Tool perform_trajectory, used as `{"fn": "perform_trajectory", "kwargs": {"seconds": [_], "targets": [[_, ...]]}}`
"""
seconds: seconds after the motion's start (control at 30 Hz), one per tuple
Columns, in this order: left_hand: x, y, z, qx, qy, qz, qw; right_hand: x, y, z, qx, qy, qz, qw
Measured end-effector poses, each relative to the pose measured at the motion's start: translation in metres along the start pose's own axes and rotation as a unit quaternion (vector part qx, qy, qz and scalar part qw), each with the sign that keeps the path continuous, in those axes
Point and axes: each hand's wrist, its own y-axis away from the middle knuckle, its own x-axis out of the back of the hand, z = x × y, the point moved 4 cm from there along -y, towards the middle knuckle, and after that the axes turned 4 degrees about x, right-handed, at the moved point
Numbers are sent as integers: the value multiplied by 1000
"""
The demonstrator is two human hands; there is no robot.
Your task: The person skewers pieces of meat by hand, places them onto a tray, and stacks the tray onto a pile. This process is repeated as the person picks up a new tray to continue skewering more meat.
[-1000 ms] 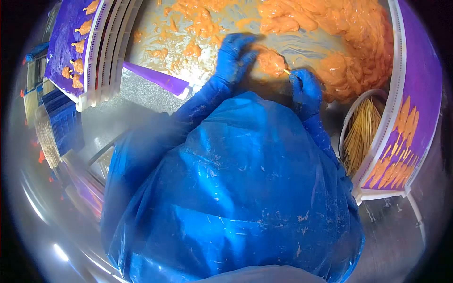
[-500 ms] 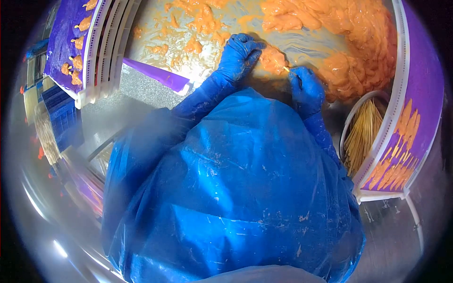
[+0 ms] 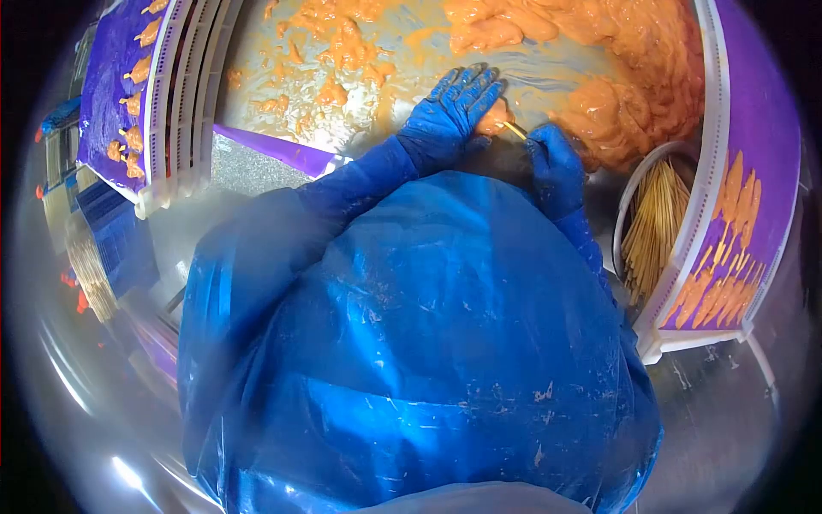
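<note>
My left hand (image 3: 452, 110), in a blue glove, lies flat with its fingers stretched out. It partly covers a piece of orange marinated meat (image 3: 494, 118) on the metal work surface. My right hand (image 3: 556, 163), gloved in blue too, pinches a thin wooden skewer (image 3: 515, 130) between thumb and fingers. The skewer points up and left to the meat beside my left palm. How far its tip goes into the meat is hidden.
A heap of orange meat (image 3: 612, 120) spreads over the right and far side. Right of me stand a round container of skewers (image 3: 655, 227) and a purple-lined tray (image 3: 762, 120) with skewered meat. Stacked white trays (image 3: 181, 111) rise at left, with a purple sheet (image 3: 278, 152) nearby.
My left hand has gone from curled fingers at the meat to flat, stretched fingers over it. More of the skewer shows by my right hand. The whole view has shifted slightly.
</note>
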Motion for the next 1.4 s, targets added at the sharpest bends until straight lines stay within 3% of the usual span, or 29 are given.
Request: {"fn": "perform_trajectory", "kwargs": {"seconds": [0.13,0.43,0.53,0.6,0.77,0.83,0.93,1.0,1.13,1.2,1.23,1.3,1.33,1.37,1.4], "targets": [[-8,-4,0,-10,-30,-30,999,-4,-5,1,-29,-5,-6,1000],[-23,-5,6,-86,-64,-65,992,-7,-11,8,46,38,-9,998],[-14,-5,5,-86,-54,-71,992,-8,-10,19,-7,-24,-19,1000],[0,-4,-4,0,-30,-47,998,-3,-12,11,47,-15,-35,998],[20,6,-40,56,-115,5,992,-2,-13,9,26,-39,-49,998],[27,10,-40,99,-84,92,987,-2,-11,9,23,-46,-43,998],[17,15,-33,68,-37,43,996,-3,-9,4,27,-53,-32,998],[21,14,-32,38,33,37,998,1,-10,-4,51,21,-20,998],[32,1,-22,-26,23,-2,999,4,-11,-10,82,19,1,996],[30,-3,-27,47,84,-84,992,6,-15,-10,33,-25,-29,999],[34,-4,-28,45,86,-83,992,8,-15,-11,33,-23,-28,999],[53,-1,-29,4,219,-18,975,8,-13,-4,-59,-165,-35,984],[58,1,-31,46,248,-23,967,7,-13,-2,-60,-164,-36,984],[60,-2,-34,49,248,-22,967,1,-12,8,-116,-213,-53,969],[65,-5,-43,79,174,33,981,-6,-11,17,-171,-261,-71,947]]}}
